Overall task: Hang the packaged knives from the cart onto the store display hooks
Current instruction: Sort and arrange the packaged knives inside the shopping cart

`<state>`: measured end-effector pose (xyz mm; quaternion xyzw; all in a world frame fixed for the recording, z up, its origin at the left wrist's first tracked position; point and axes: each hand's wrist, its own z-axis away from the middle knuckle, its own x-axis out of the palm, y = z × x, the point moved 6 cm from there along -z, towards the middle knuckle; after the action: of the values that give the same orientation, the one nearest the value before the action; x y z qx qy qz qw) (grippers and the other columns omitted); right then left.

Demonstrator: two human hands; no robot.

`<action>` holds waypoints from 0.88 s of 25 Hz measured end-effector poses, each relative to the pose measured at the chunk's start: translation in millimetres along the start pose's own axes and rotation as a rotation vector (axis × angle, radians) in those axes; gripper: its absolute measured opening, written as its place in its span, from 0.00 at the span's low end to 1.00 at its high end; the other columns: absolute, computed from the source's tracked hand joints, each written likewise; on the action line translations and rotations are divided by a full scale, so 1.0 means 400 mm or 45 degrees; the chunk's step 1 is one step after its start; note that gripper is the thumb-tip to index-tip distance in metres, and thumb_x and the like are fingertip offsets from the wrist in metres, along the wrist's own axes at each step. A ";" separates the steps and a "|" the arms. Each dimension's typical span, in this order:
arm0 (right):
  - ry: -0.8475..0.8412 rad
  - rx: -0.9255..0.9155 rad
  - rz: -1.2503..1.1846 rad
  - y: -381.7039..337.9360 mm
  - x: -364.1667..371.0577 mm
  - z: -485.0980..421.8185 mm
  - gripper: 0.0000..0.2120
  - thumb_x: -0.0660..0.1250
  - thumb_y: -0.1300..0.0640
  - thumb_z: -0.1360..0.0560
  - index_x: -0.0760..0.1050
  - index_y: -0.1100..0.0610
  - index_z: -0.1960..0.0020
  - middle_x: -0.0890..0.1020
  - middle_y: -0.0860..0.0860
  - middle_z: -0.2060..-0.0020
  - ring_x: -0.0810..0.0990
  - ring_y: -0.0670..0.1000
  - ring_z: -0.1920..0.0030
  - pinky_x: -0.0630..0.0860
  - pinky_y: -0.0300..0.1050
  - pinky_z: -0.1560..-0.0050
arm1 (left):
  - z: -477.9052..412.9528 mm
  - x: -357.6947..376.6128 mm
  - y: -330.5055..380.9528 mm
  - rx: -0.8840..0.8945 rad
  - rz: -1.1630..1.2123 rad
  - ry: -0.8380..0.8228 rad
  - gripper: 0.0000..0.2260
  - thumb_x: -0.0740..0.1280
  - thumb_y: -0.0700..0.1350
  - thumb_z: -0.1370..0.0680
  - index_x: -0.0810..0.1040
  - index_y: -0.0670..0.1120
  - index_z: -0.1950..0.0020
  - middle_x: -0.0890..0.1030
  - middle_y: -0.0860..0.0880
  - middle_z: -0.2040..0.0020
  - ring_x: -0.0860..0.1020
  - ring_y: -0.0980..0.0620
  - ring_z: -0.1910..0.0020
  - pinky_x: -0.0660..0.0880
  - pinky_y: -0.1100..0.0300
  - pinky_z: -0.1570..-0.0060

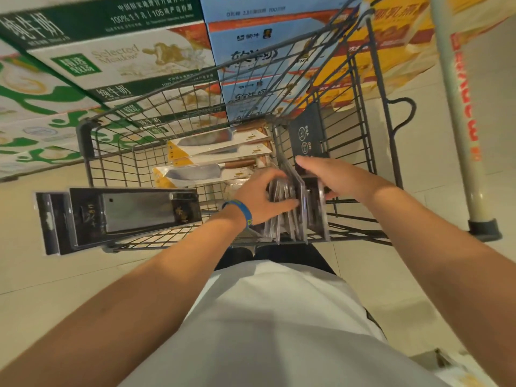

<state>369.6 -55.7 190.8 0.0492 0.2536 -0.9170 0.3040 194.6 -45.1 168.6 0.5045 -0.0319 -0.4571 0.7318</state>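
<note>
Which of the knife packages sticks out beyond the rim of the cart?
The black cleaver package on the left: it lies across the rim of the cart. The yellow packages lie inside the basket, and the clear packages stand upright inside.

Well beyond the left hand (262, 196), the white-and-green milk case (125, 60) reads "Selected Meadow", with "精选牧场" on its green badge. The dark green case (111, 18) above it says "纯牛奶", "100%" and "105". At the right hand's (329, 177) fingertips, a black card (307, 132) carries "YES" and "NO", upside down. Right of that hand, the pole's (463, 107) red lettering is unreadable.
</note>
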 end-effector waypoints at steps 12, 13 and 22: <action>-0.009 -0.231 0.802 -0.073 -0.095 0.046 0.09 0.67 0.55 0.23 0.75 0.58 0.60 0.74 0.53 0.67 0.73 0.55 0.65 0.64 0.45 0.67 | -0.007 0.052 0.046 -0.093 -0.076 0.253 0.29 0.62 0.62 0.34 0.71 0.55 0.34 0.78 0.54 0.41 0.75 0.49 0.40 0.72 0.50 0.38; -0.004 -0.213 0.832 -0.068 -0.103 0.047 0.10 0.66 0.55 0.23 0.73 0.57 0.62 0.72 0.52 0.68 0.71 0.54 0.67 0.63 0.45 0.67 | -0.002 0.044 0.041 -0.102 -0.073 0.296 0.30 0.61 0.62 0.34 0.72 0.55 0.34 0.78 0.53 0.39 0.75 0.49 0.39 0.72 0.49 0.37; -0.057 -0.109 1.126 -0.098 -0.115 -0.017 0.20 0.65 0.49 0.27 0.84 0.62 0.45 0.83 0.59 0.55 0.81 0.56 0.58 0.75 0.48 0.57 | 0.004 0.008 0.006 -0.192 -0.088 0.390 0.23 0.59 0.59 0.29 0.74 0.54 0.36 0.79 0.51 0.41 0.76 0.44 0.44 0.75 0.47 0.43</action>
<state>383.6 -0.8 213.1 0.1202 0.2395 -0.6883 0.6741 197.2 -48.4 170.0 0.5127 0.1317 -0.4011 0.7476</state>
